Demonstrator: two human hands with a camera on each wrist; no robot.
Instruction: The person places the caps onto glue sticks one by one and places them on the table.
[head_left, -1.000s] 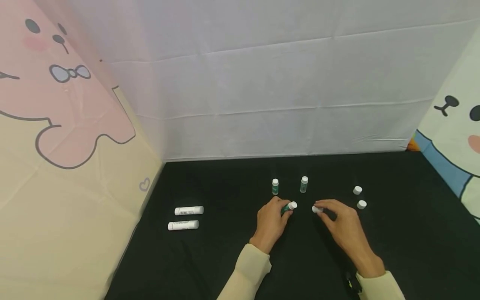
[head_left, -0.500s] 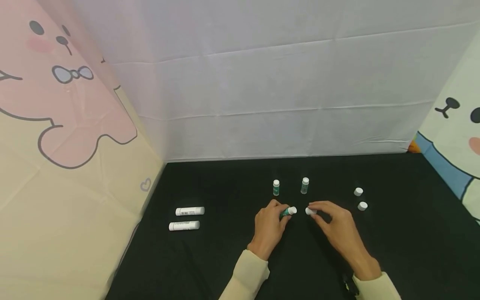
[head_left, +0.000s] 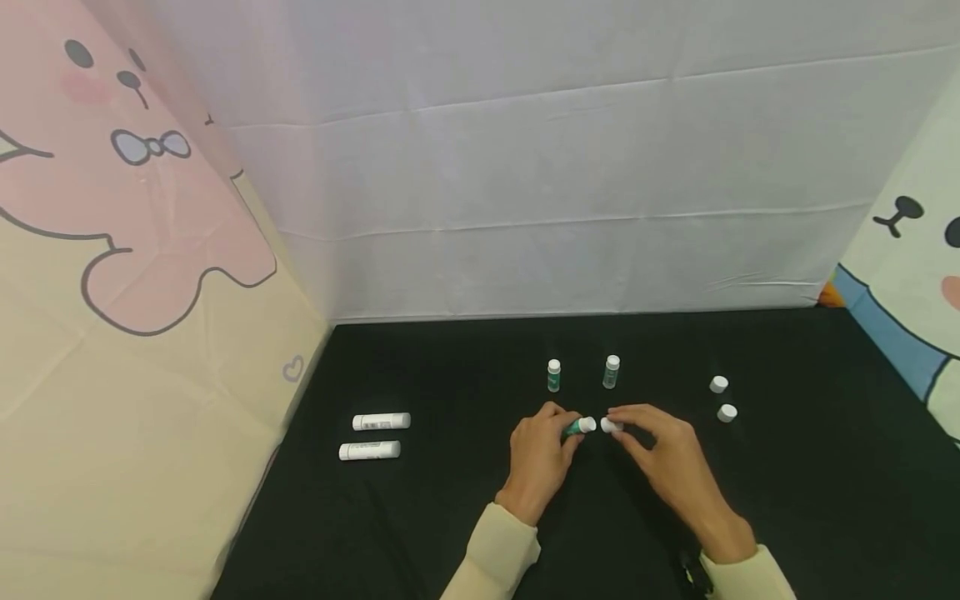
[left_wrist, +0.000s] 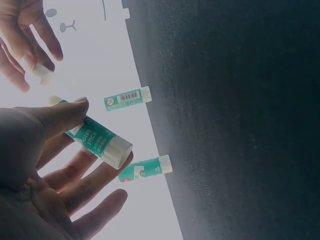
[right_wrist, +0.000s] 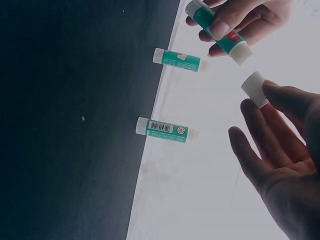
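Note:
My left hand (head_left: 537, 458) grips a green-and-white glue stick (left_wrist: 95, 137) between thumb and fingers, tilted above the black table. Its uncapped end (right_wrist: 241, 53) points toward my right hand (head_left: 672, 458). Pinched in that hand's thumb and fingertips is a white cap (right_wrist: 255, 89), with a small gap between it and the stick. Just beyond my hands, two more green glue sticks stand upright, one on the left (head_left: 553, 377) and one on the right (head_left: 611, 372); both show bare tips in the right wrist view.
Two loose white caps lie to the right, a far one (head_left: 718, 384) and a nearer one (head_left: 727, 413). On the left, two white tubes lie flat, one behind (head_left: 381, 422) and one in front (head_left: 369, 451). A pale cloth wall (head_left: 480, 267) backs the black table (head_left: 450, 375).
My right hand has moved left with the cap, narrowing the gap to the glue stick. My left hand has shifted only slightly, still holding the stick.

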